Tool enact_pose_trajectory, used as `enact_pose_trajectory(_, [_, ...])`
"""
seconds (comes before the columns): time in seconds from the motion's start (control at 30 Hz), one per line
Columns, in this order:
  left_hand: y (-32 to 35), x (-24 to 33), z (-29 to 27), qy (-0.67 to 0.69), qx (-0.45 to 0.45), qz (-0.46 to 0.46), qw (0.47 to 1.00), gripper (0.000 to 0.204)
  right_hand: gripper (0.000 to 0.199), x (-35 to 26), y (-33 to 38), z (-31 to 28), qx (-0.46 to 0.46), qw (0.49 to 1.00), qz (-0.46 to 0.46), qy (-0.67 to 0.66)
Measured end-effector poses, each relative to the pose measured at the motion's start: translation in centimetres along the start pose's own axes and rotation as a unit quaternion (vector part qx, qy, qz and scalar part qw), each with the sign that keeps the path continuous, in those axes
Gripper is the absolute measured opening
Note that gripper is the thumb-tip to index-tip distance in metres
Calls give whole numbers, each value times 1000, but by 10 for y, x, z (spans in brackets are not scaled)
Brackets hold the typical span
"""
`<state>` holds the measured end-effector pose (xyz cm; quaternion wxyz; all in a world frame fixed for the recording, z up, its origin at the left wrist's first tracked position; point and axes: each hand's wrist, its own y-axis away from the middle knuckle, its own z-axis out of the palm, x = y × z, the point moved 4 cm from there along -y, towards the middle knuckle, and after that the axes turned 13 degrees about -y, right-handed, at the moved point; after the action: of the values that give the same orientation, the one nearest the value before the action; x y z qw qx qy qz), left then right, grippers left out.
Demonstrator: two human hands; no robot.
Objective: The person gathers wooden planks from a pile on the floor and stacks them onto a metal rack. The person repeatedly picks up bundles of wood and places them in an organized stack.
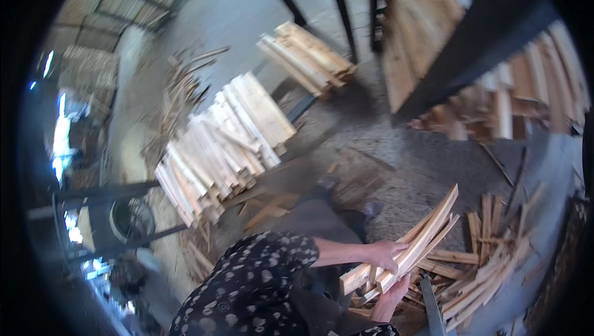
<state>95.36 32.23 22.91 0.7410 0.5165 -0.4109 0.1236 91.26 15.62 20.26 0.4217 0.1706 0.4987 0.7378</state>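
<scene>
At the far left stands a dark metal frame [99, 212] with a round opening, blurred by motion. Right of it a large stack of pale wooden slats [223, 144] lies on the sawdust-covered floor [402, 163], and a smaller stack [306, 54] sits further back.

Low in the middle, the left forearm, in a dark sleeve with pale spots, reaches across toward the right. The left hand [385, 254] lies on top of a bundle of thin wooden strips [405, 246], its fingers curled over the upper side. The right hand [393, 296] comes up from the lower edge just beneath, palm up under the same bundle, so the strips are clamped between the two hands. The bundle tilts, its far end raised to the right and fanning out slightly.

Below and to the right of the bundle, a loose heap of similar strips [489, 262] lies scattered on the floor. Upper right, more boards [532, 88] are piled behind a dark slanting beam [470, 45].
</scene>
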Motion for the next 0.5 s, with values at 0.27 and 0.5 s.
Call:
enact_pose_trajectory(0.27, [13,150,22,-87,-14,301,950,87,47,-114,83,63,-117,965,-233,-10])
enact_pose_trajectory(0.5, [39,242,-17,-16,68,435,898,90,72,-176,144,213,-191,846,-457,199])
